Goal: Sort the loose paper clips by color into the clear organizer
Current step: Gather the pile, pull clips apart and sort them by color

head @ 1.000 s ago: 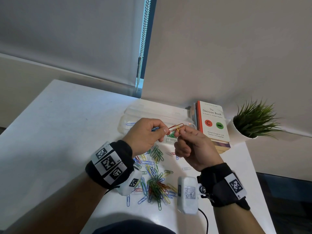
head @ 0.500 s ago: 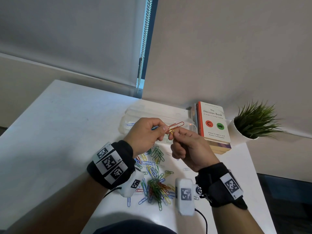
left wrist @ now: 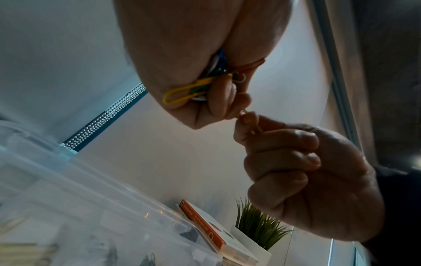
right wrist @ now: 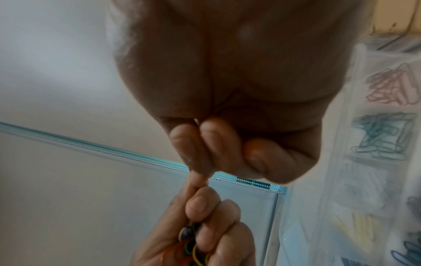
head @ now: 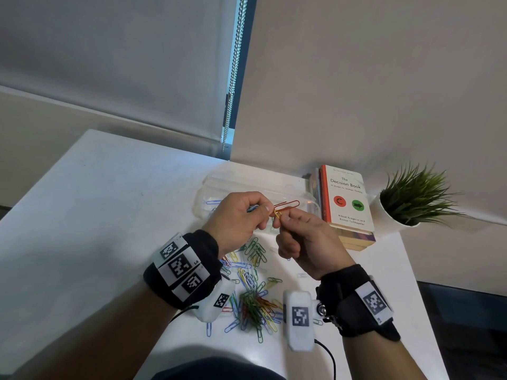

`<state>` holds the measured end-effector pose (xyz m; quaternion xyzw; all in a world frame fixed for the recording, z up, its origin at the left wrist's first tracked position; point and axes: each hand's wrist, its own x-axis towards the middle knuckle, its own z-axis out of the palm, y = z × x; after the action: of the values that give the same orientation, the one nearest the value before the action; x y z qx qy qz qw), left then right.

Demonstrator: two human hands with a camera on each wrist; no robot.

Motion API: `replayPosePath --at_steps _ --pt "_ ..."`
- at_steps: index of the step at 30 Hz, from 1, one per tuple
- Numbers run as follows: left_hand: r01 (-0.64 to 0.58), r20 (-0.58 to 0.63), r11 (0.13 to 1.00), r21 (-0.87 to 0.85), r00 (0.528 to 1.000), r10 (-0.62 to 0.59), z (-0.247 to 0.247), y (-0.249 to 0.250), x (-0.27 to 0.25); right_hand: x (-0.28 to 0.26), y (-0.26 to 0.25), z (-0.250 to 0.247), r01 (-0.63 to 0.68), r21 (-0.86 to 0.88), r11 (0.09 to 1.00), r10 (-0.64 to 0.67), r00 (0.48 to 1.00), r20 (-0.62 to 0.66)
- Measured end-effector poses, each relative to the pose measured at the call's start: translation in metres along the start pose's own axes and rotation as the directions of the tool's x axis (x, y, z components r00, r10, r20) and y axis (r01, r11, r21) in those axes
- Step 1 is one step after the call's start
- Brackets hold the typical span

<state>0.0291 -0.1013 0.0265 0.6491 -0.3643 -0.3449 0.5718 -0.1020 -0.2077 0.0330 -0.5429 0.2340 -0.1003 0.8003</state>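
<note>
**A:** Red wire, plastic-coated and bent in the usual double loop, that was the red paper clip [head: 286, 207] sticking out to the right of the left hand [head: 238, 219]. A yellow paper clip [head: 278, 214] was hooked on it, thinner looking and mostly hidden by fingertips.

**B:** Who had what, though?

**A:** The left hand was curled round a whole bunch of clips [left wrist: 205, 86]. In the left wrist view you could see yellow, green, blue and white loops poking out of the fist, and thumb and forefinger pinched the red one. The right hand [head: 307, 245] pinched the yellow one between thumb and forefinger, other fingers curled in. Fingertips of both hands were touching, held up above the table [head: 90, 215].

**B:** And the rest of them?

**A:** The loose clips [head: 253, 292] lay in a messy heap on the near side, under and between the wrists: green, blue, yellow, red, a few white, with a tight green and red tangle nearest. The clear organizer [head: 255, 185] sat just beyond the hands, frosty see-through plastic. The right wrist view showed its compartments [right wrist: 387, 129] with pinkish, teal, yellow and dark blue batches kept apart, blurry through the wall.

**B:** Anything else about?

**A:** A book [head: 346, 198] with an orange spine to the right of the organizer, then a potted plant [head: 414, 196] further right.
</note>
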Motion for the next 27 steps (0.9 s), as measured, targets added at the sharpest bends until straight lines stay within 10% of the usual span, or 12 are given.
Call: replayPosePath --at_steps 27 --pt "-0.104 0.022 0.977 0.188 0.995 0.102 -0.007 0.006 -0.001 0.003 -0.004 0.004 -0.073 0.065 0.995 0.07 0.996 0.055"
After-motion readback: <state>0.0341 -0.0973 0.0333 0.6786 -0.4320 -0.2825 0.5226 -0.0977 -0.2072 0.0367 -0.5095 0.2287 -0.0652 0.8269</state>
